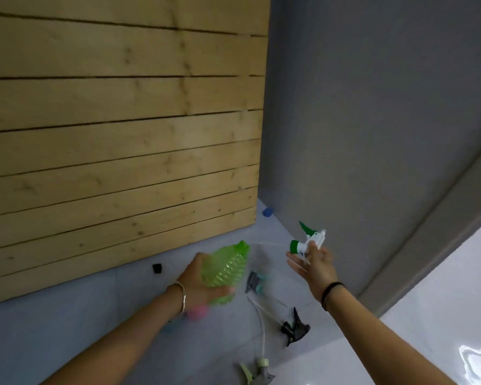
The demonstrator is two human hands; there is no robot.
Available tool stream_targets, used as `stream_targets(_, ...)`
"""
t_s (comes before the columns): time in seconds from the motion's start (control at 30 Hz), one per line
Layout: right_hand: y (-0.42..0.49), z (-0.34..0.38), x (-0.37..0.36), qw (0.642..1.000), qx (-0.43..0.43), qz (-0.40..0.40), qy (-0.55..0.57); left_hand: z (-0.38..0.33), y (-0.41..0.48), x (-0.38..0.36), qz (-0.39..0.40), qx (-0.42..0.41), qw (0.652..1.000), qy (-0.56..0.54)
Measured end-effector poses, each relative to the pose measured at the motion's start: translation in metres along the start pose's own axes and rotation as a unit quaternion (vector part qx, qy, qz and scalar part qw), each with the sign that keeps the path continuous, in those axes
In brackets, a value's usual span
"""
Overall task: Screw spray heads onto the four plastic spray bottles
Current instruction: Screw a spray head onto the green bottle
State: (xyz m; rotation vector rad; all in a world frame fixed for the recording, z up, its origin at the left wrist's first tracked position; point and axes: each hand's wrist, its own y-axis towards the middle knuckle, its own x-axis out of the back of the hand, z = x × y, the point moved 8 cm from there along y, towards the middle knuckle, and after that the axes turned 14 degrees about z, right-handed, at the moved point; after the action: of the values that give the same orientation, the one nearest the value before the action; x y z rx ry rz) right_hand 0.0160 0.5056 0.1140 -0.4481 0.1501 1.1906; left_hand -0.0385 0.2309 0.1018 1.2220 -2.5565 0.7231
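Now we bring the first head to the first bottle.

Our left hand (197, 279) wraps the green bottle (227, 266), tilted above the floor (67, 329); our right hand (313, 263) pinches the green-and-white spray head (307, 241), apart from the neck. We should steady the bottle, feed the tube in, then turn straight. We count one bottle clearly (pink and blue shapes below are blurred) and four heads: one held, three lying loose.

Loose spray heads (295, 327) clutter the floor (67, 323) between wooden panel (117, 140) and wall (372, 107).
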Motion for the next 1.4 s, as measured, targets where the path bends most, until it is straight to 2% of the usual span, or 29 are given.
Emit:
stream_targets(0.17, -0.033, 0.075, -0.033, 0.998, 0.055, 0.016, 0.014, -0.040, -0.042, 0.018, -0.045, -0.029, 0.998, -0.045)
stream_targets(0.33, -0.066, 0.112, -0.055, 0.994, 0.104, 0.028, -0.015, -0.058, -0.065, 0.015, -0.070, -0.045, 0.995, -0.048)
stream_targets(0.47, -0.087, 0.109, -0.056, 0.991, 0.127, 0.050, 0.007, -0.051, -0.080, 0.006, -0.084, -0.036, 0.995, -0.048)
stream_targets(0.57, -0.092, 0.107, -0.053, 0.990, 0.123, 0.062, 0.012, -0.041, -0.087, 0.005, -0.071, -0.018, 0.997, -0.033)
stream_targets(0.73, -0.093, 0.107, -0.052, 0.991, 0.114, 0.071, 0.006, -0.030, -0.096, 0.020, -0.104, -0.006, 0.993, -0.052)
stream_targets(0.9, -0.089, 0.098, -0.054, 0.992, 0.098, 0.080, 0.005, -0.032, -0.096, 0.022, -0.103, -0.011, 0.994, -0.045)
stream_targets(1.1, -0.091, 0.088, -0.072, 0.987, 0.096, 0.112, -0.069, -0.040, -0.095, 0.018, -0.083, -0.031, 0.995, -0.033)
stream_targets(1.23, -0.095, 0.069, -0.099, 0.970, 0.073, 0.175, -0.152, -0.050, -0.094, 0.015, -0.072, -0.052, 0.996, -0.023)
stream_targets(1.4, -0.099, 0.053, -0.122, 0.957, 0.045, 0.227, -0.176, -0.062, -0.096, 0.015, -0.065, -0.075, 0.995, -0.011)
